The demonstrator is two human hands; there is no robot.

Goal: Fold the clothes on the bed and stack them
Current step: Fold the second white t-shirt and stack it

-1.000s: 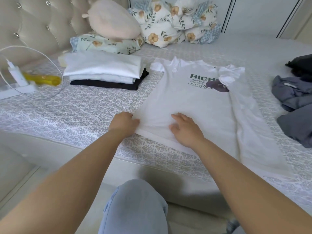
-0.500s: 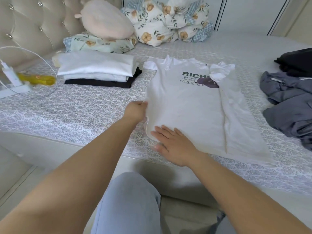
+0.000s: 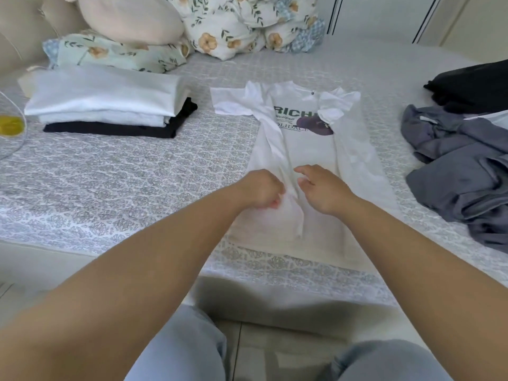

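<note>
The white T-shirt [image 3: 310,171] lies flat near the front edge of the bed [image 3: 123,182], collar away from the person, its printed chest facing up. Its right side is already folded inward over the body, the sleeve bunched over part of the print; its left side is lifted into a long ridge running from the shoulder down to the hem, and the left sleeve lies spread out on the bed cover.

To the left, well apart from the shirt, sits a stack of folded clothes [image 3: 107,105]: white pieces on top, a black one at the bottom. Behind it lie a floral pillow [image 3: 110,55], a pale pink cushion [image 3: 132,17] and a bundled floral quilt [image 3: 247,23]. To the right, near the shirt, is a heap of grey clothes [image 3: 461,171] with a black garment [image 3: 472,86] behind it. Nothing lies between the shirt and the stack.

The left hand [image 3: 261,189] has its grip clamped on the raised ridge of the shirt, fingers curled round the cloth. The right hand [image 3: 321,188] is just beside it over the shirt's middle, fingers loosely bent and apart, holding nothing; whether it touches the cloth cannot be told.
</note>
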